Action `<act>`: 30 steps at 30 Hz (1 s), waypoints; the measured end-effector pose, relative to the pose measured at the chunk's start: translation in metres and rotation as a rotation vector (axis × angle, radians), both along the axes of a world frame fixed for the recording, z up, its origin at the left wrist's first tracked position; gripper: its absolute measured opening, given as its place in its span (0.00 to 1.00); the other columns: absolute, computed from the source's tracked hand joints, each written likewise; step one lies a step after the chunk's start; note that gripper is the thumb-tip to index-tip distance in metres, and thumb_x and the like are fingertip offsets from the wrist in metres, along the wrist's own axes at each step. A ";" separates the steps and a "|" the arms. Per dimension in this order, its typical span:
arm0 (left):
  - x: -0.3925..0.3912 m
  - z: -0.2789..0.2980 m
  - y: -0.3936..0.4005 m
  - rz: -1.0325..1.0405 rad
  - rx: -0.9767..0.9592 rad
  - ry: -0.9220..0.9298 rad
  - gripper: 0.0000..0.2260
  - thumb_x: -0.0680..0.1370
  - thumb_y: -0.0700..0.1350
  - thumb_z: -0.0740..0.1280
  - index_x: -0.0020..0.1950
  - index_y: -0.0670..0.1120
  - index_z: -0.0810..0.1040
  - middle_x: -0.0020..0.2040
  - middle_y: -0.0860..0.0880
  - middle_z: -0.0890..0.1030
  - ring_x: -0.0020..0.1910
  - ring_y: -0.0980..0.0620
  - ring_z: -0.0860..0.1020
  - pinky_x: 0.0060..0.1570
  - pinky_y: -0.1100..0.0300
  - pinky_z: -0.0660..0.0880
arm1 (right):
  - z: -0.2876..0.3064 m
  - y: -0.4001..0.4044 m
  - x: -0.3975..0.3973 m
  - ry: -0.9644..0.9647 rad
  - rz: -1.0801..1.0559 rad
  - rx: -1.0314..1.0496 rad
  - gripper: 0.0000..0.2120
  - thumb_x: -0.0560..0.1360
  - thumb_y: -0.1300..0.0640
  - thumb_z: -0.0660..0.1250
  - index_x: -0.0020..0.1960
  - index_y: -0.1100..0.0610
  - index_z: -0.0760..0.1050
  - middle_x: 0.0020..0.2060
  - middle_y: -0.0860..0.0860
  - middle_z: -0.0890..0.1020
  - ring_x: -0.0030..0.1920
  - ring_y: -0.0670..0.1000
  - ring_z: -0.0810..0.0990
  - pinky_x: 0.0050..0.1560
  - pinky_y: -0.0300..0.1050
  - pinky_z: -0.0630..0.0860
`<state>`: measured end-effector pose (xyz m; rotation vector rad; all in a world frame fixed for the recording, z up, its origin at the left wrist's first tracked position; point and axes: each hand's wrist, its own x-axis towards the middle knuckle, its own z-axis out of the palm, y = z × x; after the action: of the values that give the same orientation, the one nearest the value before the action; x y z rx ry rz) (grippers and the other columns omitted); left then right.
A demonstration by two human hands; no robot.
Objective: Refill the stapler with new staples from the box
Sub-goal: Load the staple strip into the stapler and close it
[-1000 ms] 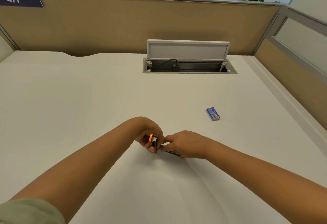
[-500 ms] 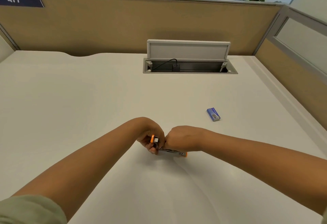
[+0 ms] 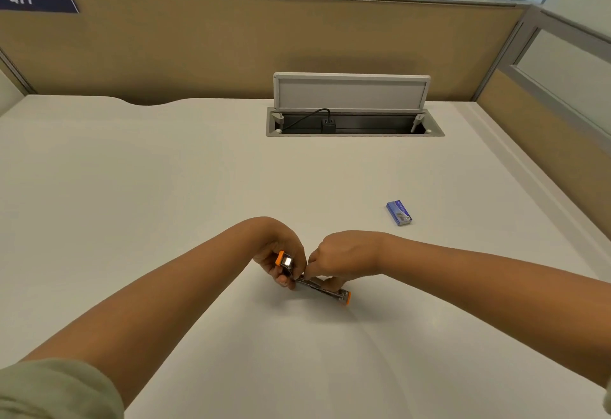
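Stapler (image 3: 314, 281) now hinged open low over the tabletop (image 3: 165, 187): left hand (image 3: 281, 253) grips orange top, right hand (image 3: 344, 258) has slid in, pinching the tray w/ staples (prob. loading). Staple box (image 3: 399, 213) well apart.

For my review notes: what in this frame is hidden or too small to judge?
Head view only:
- Orange-and-metal stapler: whether its channel holds staples, hidden by the right hand.
- Its raised orange-tipped top: the grip is hidden inside the left hand.
- Small blue staple box: print too small; open or closed unclear.
- Cable tray: interior in shadow.
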<state>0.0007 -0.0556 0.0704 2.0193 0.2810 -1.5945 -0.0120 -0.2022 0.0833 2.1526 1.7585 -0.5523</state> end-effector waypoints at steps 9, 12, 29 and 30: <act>-0.006 0.009 0.008 0.017 -0.020 0.010 0.07 0.76 0.35 0.59 0.41 0.36 0.75 0.24 0.46 0.80 0.19 0.55 0.75 0.20 0.70 0.69 | -0.007 -0.045 -0.005 0.315 -0.724 0.646 0.10 0.69 0.60 0.70 0.50 0.55 0.80 0.42 0.47 0.83 0.40 0.46 0.82 0.46 0.35 0.77; -0.007 0.012 0.010 0.016 -0.035 0.024 0.07 0.76 0.35 0.59 0.41 0.37 0.74 0.24 0.46 0.80 0.19 0.55 0.75 0.21 0.71 0.69 | -0.010 -0.058 -0.008 0.510 -0.995 0.875 0.09 0.68 0.62 0.72 0.46 0.53 0.81 0.39 0.43 0.83 0.39 0.46 0.83 0.46 0.37 0.79; -0.054 -0.016 -0.017 1.068 -0.523 -0.303 0.04 0.74 0.31 0.59 0.42 0.34 0.73 0.25 0.42 0.77 0.19 0.51 0.77 0.19 0.68 0.72 | -0.046 -0.016 -0.046 0.161 -1.412 1.269 0.07 0.65 0.55 0.74 0.42 0.49 0.80 0.56 0.41 0.78 0.53 0.42 0.77 0.52 0.37 0.72; -0.055 -0.014 -0.017 1.075 -0.536 -0.308 0.04 0.74 0.31 0.59 0.42 0.34 0.73 0.23 0.42 0.77 0.19 0.51 0.77 0.20 0.68 0.72 | -0.047 -0.013 -0.047 0.122 -1.386 1.236 0.07 0.65 0.54 0.74 0.42 0.49 0.80 0.61 0.42 0.76 0.57 0.43 0.76 0.53 0.37 0.70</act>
<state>-0.0547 -0.0730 0.0561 1.2687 0.6061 -0.5799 -0.0585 -0.2152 0.0364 4.0687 0.1311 0.3685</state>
